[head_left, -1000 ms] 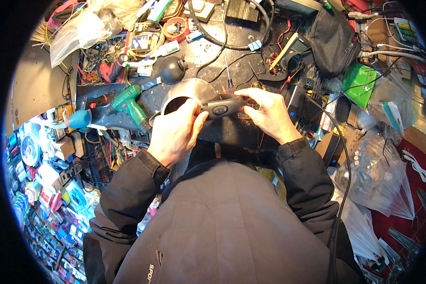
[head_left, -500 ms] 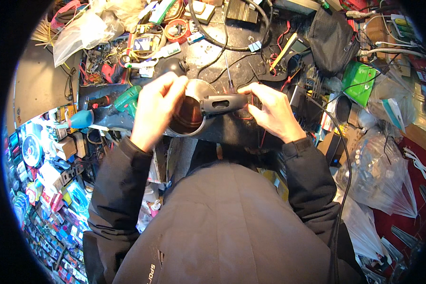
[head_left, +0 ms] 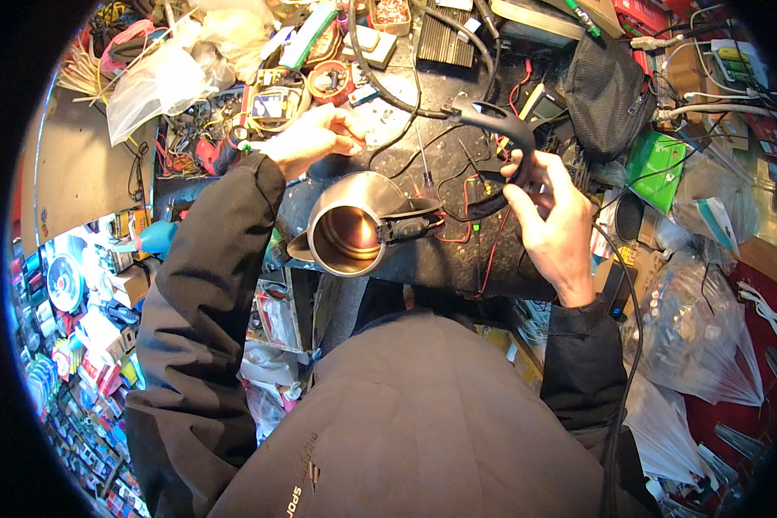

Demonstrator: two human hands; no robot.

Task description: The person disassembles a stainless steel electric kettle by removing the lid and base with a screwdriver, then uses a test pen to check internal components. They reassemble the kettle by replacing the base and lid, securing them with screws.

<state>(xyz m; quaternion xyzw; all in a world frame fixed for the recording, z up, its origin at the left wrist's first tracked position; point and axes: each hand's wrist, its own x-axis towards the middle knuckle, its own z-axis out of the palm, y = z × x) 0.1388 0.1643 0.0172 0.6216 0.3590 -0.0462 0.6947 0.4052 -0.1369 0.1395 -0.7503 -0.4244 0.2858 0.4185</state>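
Observation:
A steel kettle body (head_left: 345, 229) lies on its side on the dark workbench (head_left: 423, 259), its open mouth facing me. My right hand (head_left: 552, 224) grips a curved black handle piece (head_left: 501, 121) held up and to the right of the kettle. Red and black wires (head_left: 470, 216) run from that piece to the kettle's base. My left hand (head_left: 315, 138) reaches over the bench above and left of the kettle with its fingers curled. I cannot see whether anything is in them. A thin screwdriver (head_left: 423, 168) lies just behind the kettle.
A black pouch (head_left: 609, 86) and a green box (head_left: 656, 164) sit at the back right. Clear plastic bags (head_left: 699, 328) pile up on the right. A thick black cable (head_left: 388, 78) loops over the back. Tools and a plastic bag (head_left: 155, 86) crowd the back left; packaged goods (head_left: 60, 328) fill the left.
My left hand has let go of the kettle and moved up and left over the bench. My right hand has pulled the black handle piece away to the right, stretching the wires.

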